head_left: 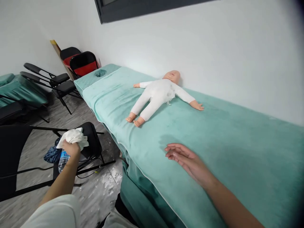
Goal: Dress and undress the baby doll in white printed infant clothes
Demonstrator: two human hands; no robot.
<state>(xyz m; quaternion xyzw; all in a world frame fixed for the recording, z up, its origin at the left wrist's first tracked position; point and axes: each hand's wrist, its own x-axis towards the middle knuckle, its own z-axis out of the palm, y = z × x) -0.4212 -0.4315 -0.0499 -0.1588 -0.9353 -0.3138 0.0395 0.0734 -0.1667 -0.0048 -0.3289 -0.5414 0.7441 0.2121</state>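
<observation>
My left hand (72,148) is closed on a crumpled white cloth or tissue (75,136), held over the seat of a black folding chair (91,139). Just under that hand lie a water bottle (63,158) and a dark blue bundle (52,154). My right hand (187,161) hovers above or rests lightly on the green massage bed (237,152), fingers extended, with nothing in it. Beyond it a baby doll (159,91) with a white cloth body lies on its back, arms spread, its head toward the wall.
Along the bed's far side runs a white wall (225,47) with a dark window frame (142,11). Black and red folding chairs (83,65) stand past the bed's far end. More black chairs (61,85) and another green-covered bed (23,91) are at left. White bits litter the grey floor (111,183).
</observation>
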